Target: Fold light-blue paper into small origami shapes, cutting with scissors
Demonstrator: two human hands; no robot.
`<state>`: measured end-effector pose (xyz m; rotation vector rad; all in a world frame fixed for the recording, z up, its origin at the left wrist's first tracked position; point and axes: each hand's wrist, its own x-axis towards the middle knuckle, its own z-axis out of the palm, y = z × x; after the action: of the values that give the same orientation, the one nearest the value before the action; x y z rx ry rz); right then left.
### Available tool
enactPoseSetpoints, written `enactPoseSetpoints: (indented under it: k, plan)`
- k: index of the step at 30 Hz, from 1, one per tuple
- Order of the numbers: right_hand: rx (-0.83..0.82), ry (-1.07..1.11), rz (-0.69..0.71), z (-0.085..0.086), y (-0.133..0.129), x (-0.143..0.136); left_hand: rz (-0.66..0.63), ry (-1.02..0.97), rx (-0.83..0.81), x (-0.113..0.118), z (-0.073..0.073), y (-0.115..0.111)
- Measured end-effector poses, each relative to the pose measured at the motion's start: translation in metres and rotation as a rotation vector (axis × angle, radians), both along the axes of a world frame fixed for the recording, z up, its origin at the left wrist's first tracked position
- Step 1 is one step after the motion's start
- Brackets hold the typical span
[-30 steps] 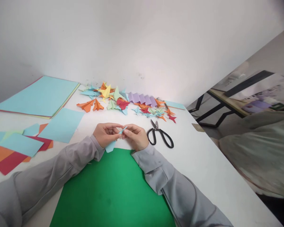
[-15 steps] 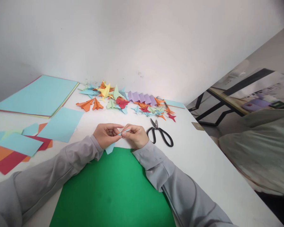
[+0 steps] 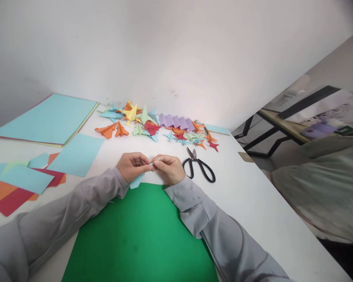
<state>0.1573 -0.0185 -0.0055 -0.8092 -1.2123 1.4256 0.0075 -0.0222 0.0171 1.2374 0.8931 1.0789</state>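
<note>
My left hand [image 3: 135, 167] and my right hand [image 3: 170, 168] meet above the far edge of a green sheet [image 3: 141, 231]. Both pinch one small light blue paper [image 3: 136, 182] between thumbs and fingertips; part of it hangs below my left hand, and the rest is mostly hidden by the fingers. Black-handled scissors [image 3: 199, 164] lie with blades apart just right of my right hand. Beyond my hands is a pile of folded paper shapes [image 3: 131, 112] in yellow, orange, red, green and blue, with a pleated purple paper [image 3: 177, 122] among them.
Loose coloured paper pieces [image 3: 26, 178] lie at the left, beside a blue sheet [image 3: 78, 154]. A stack of large sheets [image 3: 47, 119] sits at the back left. A wall rises behind the white table [image 3: 238, 196]. At the right stands another table [image 3: 282, 124].
My fingertips have closed further over the small blue paper, so less of it shows between them. The hanging part has shifted slightly up. Everything else on the table is unmoved.
</note>
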Motion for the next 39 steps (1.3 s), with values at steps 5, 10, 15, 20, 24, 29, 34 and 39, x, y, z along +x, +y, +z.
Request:
enactPoseSetpoints:
  k: [5,10,15,20,24,29,34,39]
  plan:
    - [-0.013,-0.018,-0.052,0.0004,0.0006,0.0007,0.003,0.026,-0.010,0.0011,-0.0007,0.0007]
    - [0.005,-0.018,-0.043,0.0014,0.0009,0.0003,-0.094,0.126,0.057,-0.0015,-0.0056,0.0023]
    - [0.048,-0.057,-0.029,0.0038,0.0002,0.0007,-0.134,0.134,0.122,-0.0039,-0.0035,0.0024]
    - [0.068,-0.055,-0.009,0.0013,0.0011,0.0016,-0.133,0.115,0.126,-0.0039,-0.0025,0.0016]
    - [0.041,-0.009,0.019,-0.0033,0.0021,0.0023,-0.124,0.117,0.145,-0.0042,-0.0026,0.0014]
    - [0.054,0.021,-0.005,-0.0027,0.0005,0.0003,-0.106,0.157,0.194,-0.0034,-0.0017,-0.0002]
    - [0.044,0.059,-0.059,0.0026,-0.0022,-0.0038,-0.075,0.160,0.174,-0.0014,-0.0037,-0.0025]
    - [0.027,0.140,-0.146,0.0057,-0.0022,-0.0035,-0.039,0.202,0.192,-0.0027,-0.0065,-0.0021]
